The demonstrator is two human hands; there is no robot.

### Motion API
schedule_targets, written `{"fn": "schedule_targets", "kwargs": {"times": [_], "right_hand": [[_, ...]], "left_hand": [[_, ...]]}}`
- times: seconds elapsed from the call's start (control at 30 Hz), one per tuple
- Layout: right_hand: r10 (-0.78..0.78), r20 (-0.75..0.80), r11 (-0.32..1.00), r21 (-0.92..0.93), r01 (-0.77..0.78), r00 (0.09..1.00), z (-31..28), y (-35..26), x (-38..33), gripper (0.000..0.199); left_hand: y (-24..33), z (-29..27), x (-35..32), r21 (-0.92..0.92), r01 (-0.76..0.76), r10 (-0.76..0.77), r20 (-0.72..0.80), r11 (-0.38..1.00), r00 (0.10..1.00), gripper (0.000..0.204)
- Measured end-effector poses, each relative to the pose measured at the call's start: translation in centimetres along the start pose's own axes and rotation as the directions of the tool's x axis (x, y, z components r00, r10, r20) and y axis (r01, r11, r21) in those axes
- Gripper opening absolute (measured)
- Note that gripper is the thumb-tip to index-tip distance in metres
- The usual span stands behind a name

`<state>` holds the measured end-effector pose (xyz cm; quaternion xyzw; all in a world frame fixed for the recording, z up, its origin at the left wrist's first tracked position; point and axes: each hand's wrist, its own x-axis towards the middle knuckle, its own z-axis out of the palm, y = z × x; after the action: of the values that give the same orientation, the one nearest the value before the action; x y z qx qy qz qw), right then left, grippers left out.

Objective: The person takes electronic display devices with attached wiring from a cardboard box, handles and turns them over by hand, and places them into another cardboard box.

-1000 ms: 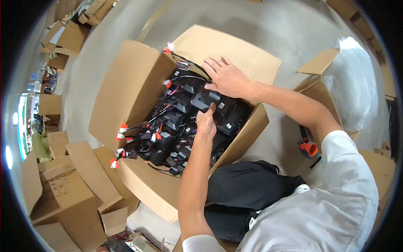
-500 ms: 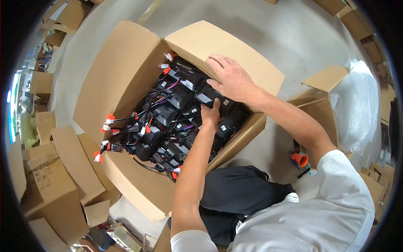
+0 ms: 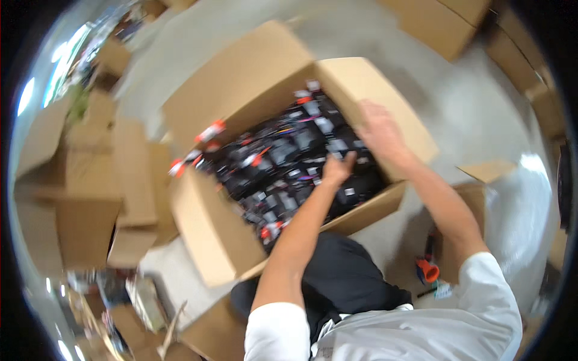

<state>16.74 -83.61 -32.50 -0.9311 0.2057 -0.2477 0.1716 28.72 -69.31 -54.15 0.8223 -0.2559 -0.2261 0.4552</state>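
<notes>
– What sort of place is this?
– A warehouse or a workshop's packing area; I can't tell which.
– What shows it?
– Opened cardboard boxes [image 3: 135,174] crowd the left, larger cartons [image 3: 436,25] stand at the upper right, all around a plain grey floor [image 3: 349,30].
– Anything else?
– Translucent plastic wrap [image 3: 519,207] at the right, and a big open carton [image 3: 241,84] full of black wired units [image 3: 286,150].

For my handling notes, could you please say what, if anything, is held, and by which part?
It cannot be told: the left hand is over the black units, the right hand near the box flap, but blur hides any grip.
</notes>
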Motion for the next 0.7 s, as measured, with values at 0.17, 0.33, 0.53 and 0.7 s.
{"fn": "schedule_targets", "kwargs": {"times": [0.17, 0.33, 0.53, 0.7], "right_hand": [[0.045, 0.053, 0.987, -0.154, -0.036, 0.998, -1.5, 9.7, -4.3, 0.065], [-0.052, 0.118, 0.958, -0.276, 0.083, 0.992, -0.7, 13.1, -4.0, 0.062], [-0.094, 0.178, 0.942, -0.304, 0.146, 0.98, -0.2, 13.5, -3.8, 0.059], [-0.153, 0.167, 0.931, -0.306, 0.199, 0.974, -0.7, 13.4, -5.7, 0.053]], "left_hand": [[15.5, -3.2, -6.7, -0.324, -0.013, 0.06, 0.136, 0.946, 0.989, 0.037], [19.1, -20.5, -23.7, -0.212, -0.198, 0.219, 0.077, 0.957, 0.973, 0.039], [16.3, -40.6, -51.6, -0.05, 0.244, -0.235, -0.511, 0.969, 0.827, 0.037], [2.0, -47.3, -75.9, -0.448, 0.303, -0.472, -0.881, 0.841, 0.007, 0.039]]}}
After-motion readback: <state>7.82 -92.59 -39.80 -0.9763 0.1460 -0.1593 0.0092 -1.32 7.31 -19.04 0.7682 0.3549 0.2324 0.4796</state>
